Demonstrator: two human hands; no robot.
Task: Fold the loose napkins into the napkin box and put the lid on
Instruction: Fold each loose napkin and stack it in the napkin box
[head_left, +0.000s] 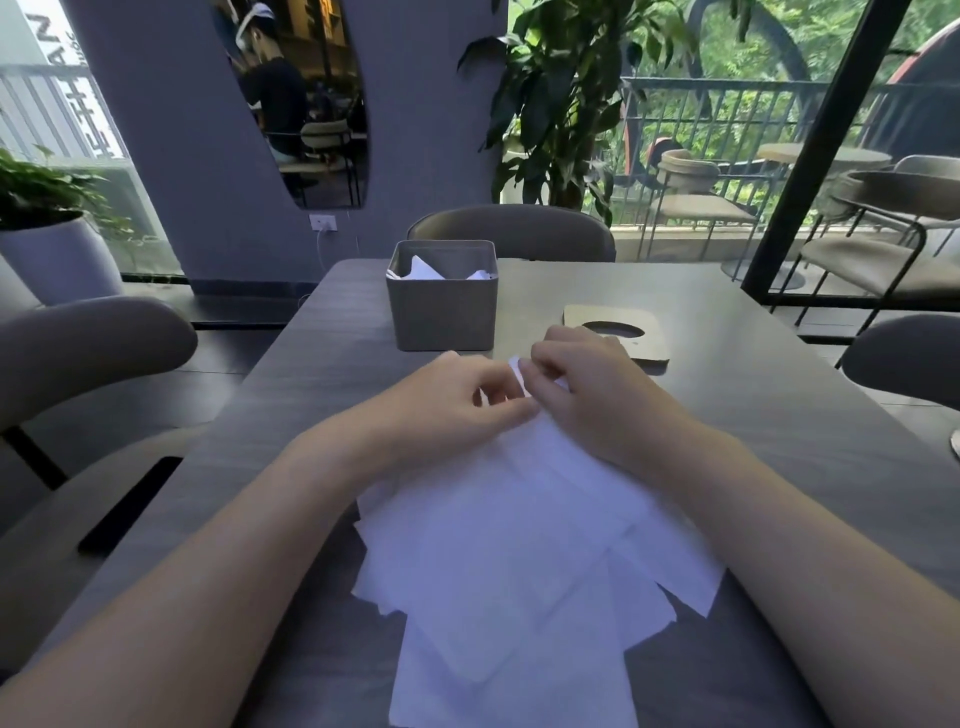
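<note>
Your left hand (457, 400) and right hand (587, 384) each pinch the far corner of the top napkin (498, 519); the stack lies on the counter (779, 415), nearer you than the open box (441, 312) and lid (644, 332).

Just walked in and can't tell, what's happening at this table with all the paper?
A person is folding napkins. Both hands, left hand and right hand, pinch the far edge of the top sheet of a loose napkin pile on the table. The grey napkin box beyond already holds a few napkins. Its lid lies beside it, not yet on.
</note>
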